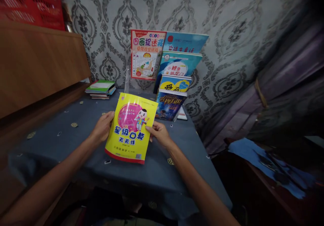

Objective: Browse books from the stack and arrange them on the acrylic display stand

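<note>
A yellow workbook point(131, 128) with a pink circle and a cartoon child on its cover is held up above the table, tilted slightly. My left hand point(103, 126) grips its left edge, fingers hidden behind the cover. On the right edge, my right hand point(159, 134) pinches the workbook with the thumb on the front. Behind it, a stepped stand holds several books: a red-and-white picture book point(146, 55) at upper left, a blue book point(186, 43), a teal book point(177, 64), a yellow-and-blue book point(174, 83) and a dark blue book point(169, 106) in front.
A small stack of books point(101, 88) lies at the table's back left. The table wears a blue-grey cloth point(76, 141). At left stands a wooden cabinet point(43, 53) with a red basket point(32, 6) on top. A curtain point(235, 107) hangs at right, near a blue cloth point(265, 165).
</note>
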### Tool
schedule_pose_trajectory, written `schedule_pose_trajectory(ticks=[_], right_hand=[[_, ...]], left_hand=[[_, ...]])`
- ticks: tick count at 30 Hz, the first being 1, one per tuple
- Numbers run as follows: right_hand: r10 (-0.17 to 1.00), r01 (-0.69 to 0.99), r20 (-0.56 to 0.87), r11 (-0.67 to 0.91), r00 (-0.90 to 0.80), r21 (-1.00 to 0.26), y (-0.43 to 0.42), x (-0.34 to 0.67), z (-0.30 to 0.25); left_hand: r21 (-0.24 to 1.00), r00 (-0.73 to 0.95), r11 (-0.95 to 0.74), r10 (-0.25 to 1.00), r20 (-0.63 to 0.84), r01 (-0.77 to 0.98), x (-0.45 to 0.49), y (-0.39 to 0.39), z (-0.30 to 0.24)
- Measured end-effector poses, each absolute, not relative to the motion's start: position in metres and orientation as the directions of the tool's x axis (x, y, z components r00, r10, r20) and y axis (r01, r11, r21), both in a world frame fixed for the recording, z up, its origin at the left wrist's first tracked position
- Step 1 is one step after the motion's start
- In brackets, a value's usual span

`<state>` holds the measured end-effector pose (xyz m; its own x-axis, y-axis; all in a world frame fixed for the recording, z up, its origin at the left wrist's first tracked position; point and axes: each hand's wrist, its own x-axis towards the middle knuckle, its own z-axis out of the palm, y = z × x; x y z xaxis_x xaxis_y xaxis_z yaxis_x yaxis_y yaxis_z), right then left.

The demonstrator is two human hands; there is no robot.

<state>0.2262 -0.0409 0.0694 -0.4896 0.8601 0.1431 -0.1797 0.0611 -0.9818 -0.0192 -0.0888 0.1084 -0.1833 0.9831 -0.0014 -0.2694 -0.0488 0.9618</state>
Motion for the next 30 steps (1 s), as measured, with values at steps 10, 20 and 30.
schedule_pose_trajectory(ticks=[10, 20, 30], right_hand=[[0.895, 0.119, -0.196, -0.161, -0.401, -0.980, -0.027, 0.216, 0.026], [0.908, 0.236, -0.267, -0.196, -0.322, -0.952, -0.024, 0.211, 0.032], [0.975, 0.770, 0.123, 0.223, -0.187, -0.598, -0.026, 0.221, 0.058]], left_hand=[[0.962, -0.061, 0.091, 0.995, -0.078, 0.258, -0.054, -0.059, 0.043], [0.137, 0.128, -0.142, 0.986, 0.105, 0.980, -0.041, -0.040, 0.059], [0.063, 0.233, -0.242, 0.964, 0.127, 0.968, -0.018, -0.013, 0.055]])
